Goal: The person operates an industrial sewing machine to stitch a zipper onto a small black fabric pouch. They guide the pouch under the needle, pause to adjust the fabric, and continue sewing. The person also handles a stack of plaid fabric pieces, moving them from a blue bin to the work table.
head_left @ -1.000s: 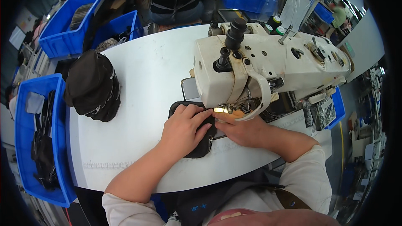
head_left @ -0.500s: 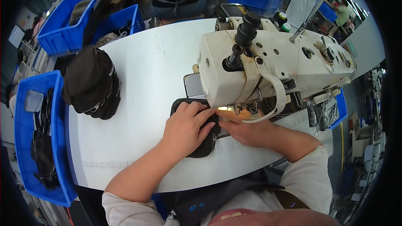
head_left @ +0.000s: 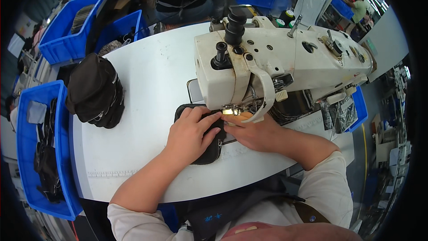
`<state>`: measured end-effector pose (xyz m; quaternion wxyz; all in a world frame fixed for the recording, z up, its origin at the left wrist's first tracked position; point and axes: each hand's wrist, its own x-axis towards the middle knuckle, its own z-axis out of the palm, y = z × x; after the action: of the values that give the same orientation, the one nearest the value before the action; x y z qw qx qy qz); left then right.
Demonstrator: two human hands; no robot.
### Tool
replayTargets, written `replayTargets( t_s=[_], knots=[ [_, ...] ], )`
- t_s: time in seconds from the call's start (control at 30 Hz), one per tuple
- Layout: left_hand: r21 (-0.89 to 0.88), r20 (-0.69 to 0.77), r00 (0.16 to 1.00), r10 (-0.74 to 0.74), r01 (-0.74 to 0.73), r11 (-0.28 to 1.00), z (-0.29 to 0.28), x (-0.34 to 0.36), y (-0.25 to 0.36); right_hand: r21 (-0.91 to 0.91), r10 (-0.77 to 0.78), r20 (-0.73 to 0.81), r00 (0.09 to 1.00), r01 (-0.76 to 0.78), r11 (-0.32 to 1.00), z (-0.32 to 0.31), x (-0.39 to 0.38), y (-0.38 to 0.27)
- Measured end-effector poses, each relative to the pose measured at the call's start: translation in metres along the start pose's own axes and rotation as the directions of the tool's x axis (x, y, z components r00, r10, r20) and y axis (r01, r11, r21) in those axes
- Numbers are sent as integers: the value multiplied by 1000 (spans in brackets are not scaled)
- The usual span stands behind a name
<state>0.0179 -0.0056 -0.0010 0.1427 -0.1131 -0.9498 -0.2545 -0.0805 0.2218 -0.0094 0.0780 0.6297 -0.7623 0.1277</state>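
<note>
On the table (head_left: 133,143), at the machine (head_left: 214,85), the pouch (head_left: 208,155) had barely shifted, apparently kept steady, beneath my left hand (head_left: 187,134), fingers loosely spread, while my right hand (head_left: 254,135) sat at its edge, grip impossible to tell.

Matt cloth pouch (head_left: 208,154), metal zip (head_left: 220,144); smooth plast. bin (head_left: 70,165)

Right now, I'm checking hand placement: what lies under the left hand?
A black zippered piece; its top and lower edges show around the left hand, but its middle is covered.

Two grips (head_left: 187,135) (head_left: 255,133), one sewing machine (head_left: 278,56)
</note>
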Motion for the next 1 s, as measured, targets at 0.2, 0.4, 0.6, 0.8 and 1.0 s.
replayTargets(
  t_s=[0.2,0.4,0.6,0.8,1.0],
  knots=[
    [-25,142,989,-35,39,999,-16,-8,20,71,-10,-87,996,16,997,10,2,3],
    [93,149,985,-81,68,993,-9,-13,32,134,56,-19,998,-53,990,-2,-1,-4],
    [64,141,983,-113,105,992,-7,-13,27,50,40,3,999,-40,998,5,-2,-6],
    [102,184,973,-140,122,987,-6,-8,32,87,49,-32,998,-46,995,11,-5,-10],
    [102,182,975,-125,108,989,-4,-8,26,79,59,-29,998,-57,995,8,-3,-14]
  ],
)
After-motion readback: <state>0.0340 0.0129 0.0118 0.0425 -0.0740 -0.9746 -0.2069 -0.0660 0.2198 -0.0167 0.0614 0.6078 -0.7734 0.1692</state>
